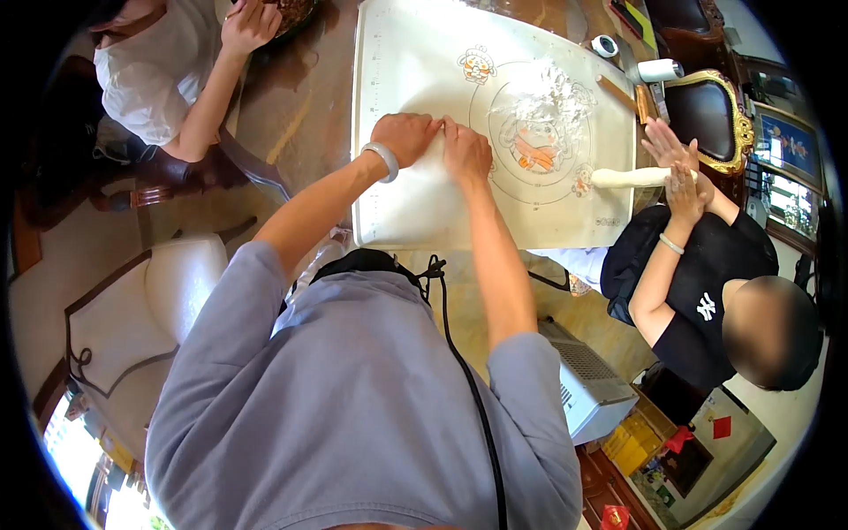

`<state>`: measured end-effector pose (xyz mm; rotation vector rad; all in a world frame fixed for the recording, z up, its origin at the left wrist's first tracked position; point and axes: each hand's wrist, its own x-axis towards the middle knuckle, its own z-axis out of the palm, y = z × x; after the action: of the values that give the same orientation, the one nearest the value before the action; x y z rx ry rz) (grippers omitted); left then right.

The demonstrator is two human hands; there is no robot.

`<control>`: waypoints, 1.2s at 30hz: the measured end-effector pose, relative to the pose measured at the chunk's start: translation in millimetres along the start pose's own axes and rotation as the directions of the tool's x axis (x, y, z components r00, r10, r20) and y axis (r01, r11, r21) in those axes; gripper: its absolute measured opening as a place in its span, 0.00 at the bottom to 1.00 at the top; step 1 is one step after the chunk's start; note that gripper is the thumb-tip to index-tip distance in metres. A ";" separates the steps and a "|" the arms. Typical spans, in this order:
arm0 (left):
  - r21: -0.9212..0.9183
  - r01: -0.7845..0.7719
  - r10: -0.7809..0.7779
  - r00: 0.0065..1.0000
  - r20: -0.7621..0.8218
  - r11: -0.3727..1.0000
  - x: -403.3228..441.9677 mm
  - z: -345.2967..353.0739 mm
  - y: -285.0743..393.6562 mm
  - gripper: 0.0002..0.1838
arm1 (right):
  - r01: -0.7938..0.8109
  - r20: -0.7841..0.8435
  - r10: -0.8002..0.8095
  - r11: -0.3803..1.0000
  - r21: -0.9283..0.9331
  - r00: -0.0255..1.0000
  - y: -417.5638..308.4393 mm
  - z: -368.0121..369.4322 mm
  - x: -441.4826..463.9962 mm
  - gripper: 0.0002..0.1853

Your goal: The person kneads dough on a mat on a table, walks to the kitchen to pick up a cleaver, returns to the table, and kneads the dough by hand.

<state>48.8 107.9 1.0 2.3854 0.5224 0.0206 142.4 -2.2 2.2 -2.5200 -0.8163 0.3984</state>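
Observation:
My left hand point(406, 139), with a pale bangle at the wrist, is closed over the left half of a white printed kneading mat point(397, 216). Close beside it, my right hand point(466, 152) is closed too, and the fingertips of both hands nearly meet. Whatever they pinch is hidden by the fingers or too small to name. To their right, a heap of white flour point(549, 93) is spread over the mat's printed circles. A long roll of white dough point(627, 177) reaches over the mat's right edge, between the palms of a co-worker's hands point(678, 168).
A rolling pin point(616, 92) lies at the mat's far right, near a white cylindrical container point(661, 71) and a roll of tape point(604, 46). Another person's hand point(250, 26) is over a dark bowl point(293, 16) at upper left. A black cable point(473, 371) hangs along my front.

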 end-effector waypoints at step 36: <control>0.189 -0.231 0.279 0.914 -0.294 0.955 -46.5 17.4 10.3 0.09 | 0.406 -0.507 -0.414 0.904 -0.133 0.756 10.0 22.4 -59.1 0.10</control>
<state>12.4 72.6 -0.1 2.5994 0.3625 0.5086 92.0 -38.0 -14.3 -2.1913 -1.0957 -0.4360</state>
